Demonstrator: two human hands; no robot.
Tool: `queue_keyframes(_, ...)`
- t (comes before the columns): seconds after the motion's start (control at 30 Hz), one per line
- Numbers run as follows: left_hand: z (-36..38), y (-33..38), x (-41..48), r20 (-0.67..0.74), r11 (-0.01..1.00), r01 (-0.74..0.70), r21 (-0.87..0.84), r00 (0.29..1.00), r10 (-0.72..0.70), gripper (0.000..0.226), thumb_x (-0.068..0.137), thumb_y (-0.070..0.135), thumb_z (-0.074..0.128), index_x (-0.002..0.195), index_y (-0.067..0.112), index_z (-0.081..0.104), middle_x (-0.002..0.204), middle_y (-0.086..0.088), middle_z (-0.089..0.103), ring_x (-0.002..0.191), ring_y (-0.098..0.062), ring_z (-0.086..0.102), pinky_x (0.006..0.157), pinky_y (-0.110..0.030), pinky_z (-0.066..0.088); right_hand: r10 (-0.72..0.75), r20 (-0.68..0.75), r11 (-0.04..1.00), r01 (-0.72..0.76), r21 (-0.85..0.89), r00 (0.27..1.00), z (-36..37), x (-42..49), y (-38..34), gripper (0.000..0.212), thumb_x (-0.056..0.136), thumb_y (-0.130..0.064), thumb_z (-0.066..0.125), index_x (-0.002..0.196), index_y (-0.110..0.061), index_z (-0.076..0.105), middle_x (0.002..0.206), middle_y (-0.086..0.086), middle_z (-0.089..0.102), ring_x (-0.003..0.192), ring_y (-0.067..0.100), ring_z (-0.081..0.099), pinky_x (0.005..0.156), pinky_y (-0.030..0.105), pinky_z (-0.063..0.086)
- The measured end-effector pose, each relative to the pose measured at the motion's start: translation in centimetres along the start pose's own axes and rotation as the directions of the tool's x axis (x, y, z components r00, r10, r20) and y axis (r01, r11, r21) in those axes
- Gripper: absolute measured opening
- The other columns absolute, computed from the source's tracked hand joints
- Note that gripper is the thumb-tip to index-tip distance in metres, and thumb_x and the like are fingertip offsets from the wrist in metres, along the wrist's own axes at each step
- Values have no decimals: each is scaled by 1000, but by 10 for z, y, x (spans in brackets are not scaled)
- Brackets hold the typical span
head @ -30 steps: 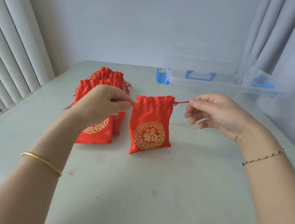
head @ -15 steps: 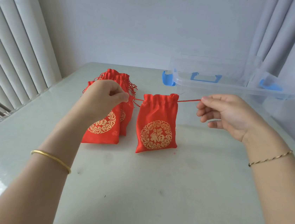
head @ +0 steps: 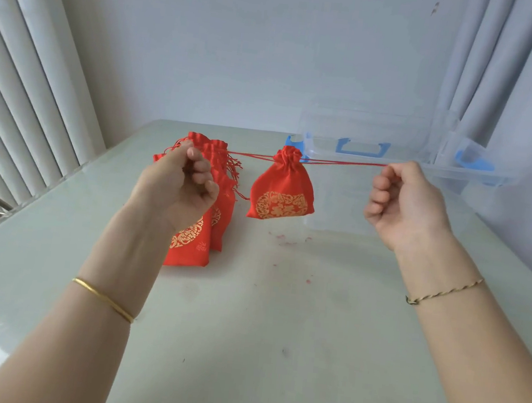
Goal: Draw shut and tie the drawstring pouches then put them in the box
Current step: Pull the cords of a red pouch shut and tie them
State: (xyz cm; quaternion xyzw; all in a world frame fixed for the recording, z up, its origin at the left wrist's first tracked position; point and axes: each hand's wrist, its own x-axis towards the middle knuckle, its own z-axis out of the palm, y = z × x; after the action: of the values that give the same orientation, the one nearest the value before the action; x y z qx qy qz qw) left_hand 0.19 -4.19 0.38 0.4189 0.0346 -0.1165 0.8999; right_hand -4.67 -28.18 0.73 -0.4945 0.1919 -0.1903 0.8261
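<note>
A red drawstring pouch (head: 282, 186) with a gold emblem hangs between the two hands, its neck gathered tight, just left of the clear plastic box (head: 404, 165) with blue latches. Whether its bottom touches the pale surface (head: 259, 333) is hard to tell. The taut red cord (head: 342, 162) runs out to both sides. The right hand (head: 405, 204) pinches one end between thumb and forefinger, the other fingers (head: 378, 196) curled. The left hand (head: 176, 188) is closed with curled fingers (head: 199, 166); the cord vanishes behind them, so it probably grips that end. The left hand and wrist partly hide a stack of red pouches (head: 193, 249).
</note>
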Motion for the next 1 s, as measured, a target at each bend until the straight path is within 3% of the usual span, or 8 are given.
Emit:
queue_keyframes(0.17, 29, -3, -23, 250, 954, -242, 178, 949, 194, 39, 100, 32, 33, 63, 21, 42, 91, 5, 71, 89, -9, 67, 84, -26, 45, -324, 98, 923, 337, -184, 941, 13, -23, -12, 29, 86, -15, 49, 58, -16, 53, 48, -4, 47, 39, 10, 36, 42, 17, 29)
queue_keyframes(0.27, 44, -11, -37, 362, 927, -288, 238, 913, 191, 36, 101, 27, 33, 75, 14, 54, 70, 2, 65, 68, -12, 65, 81, -29, 49, -413, 265, 840, 477, -259, 871, 23, -37, -8, 29, 89, -14, 50, 62, -14, 59, 54, -3, 53, 44, 9, 42, 45, 19, 36)
queue_keyframes(0.4, 48, -17, -47, 418, 786, -391, 480, 889, 187, 29, 99, 18, 39, 95, 7, 65, 73, 0, 58, 61, -10, 52, 70, -24, 49, -462, 434, 744, 604, -286, 774, 29, -49, -5, 28, 89, -17, 53, 63, -19, 63, 59, -9, 59, 56, 4, 49, 54, 18, 41)
queue_keyframes(0.57, 51, -20, -52, 481, 531, -502, 683, 856, 191, 5, 85, 11, 63, 87, 11, 68, 66, 4, 57, 56, -4, 49, 57, -15, 44, -447, 605, 663, 698, -270, 659, 32, -59, -5, 25, 89, -18, 52, 67, -19, 63, 60, -16, 63, 63, -6, 55, 63, 11, 42)
queue_keyframes(0.67, 50, -22, -49, 465, 483, -529, 698, 847, 256, 15, 82, 17, 68, 84, 3, 69, 57, 6, 53, 53, -8, 46, 52, -15, 40, -423, 607, 687, 675, -268, 672, 33, -60, -5, 25, 86, -30, 50, 69, -22, 66, 65, -14, 65, 67, -3, 56, 64, 14, 44)
queue_keyframes(0.77, 48, -21, -47, 452, 542, -520, 660, 851, 267, 23, 81, 20, 69, 85, -3, 68, 62, -2, 54, 60, -16, 45, 56, -20, 42, -369, 525, 713, 596, -369, 767, 29, -52, -4, 38, 96, -39, 38, 80, -19, 66, 75, -9, 63, 70, 8, 55, 64, 24, 46)
queue_keyframes(0.87, 47, -19, -48, 456, 589, -504, 632, 856, 243, 13, 84, 16, 66, 82, 4, 70, 60, 2, 54, 56, -13, 43, 55, -19, 41, -208, 535, 694, 509, -509, 819, 25, -48, -1, 38, 99, -36, 34, 83, -18, 63, 80, 0, 62, 72, 13, 55, 66, 31, 46)
queue_keyframes(1.0, 47, -19, -49, 461, 625, -488, 609, 859, 222, 11, 86, 13, 61, 85, 6, 69, 61, 3, 56, 56, -11, 44, 54, -17, 42, -103, 619, 706, 495, -506, 779, 28, -50, 7, 32, 98, -25, 41, 74, -14, 58, 69, -1, 56, 63, 11, 52, 62, 28, 45)
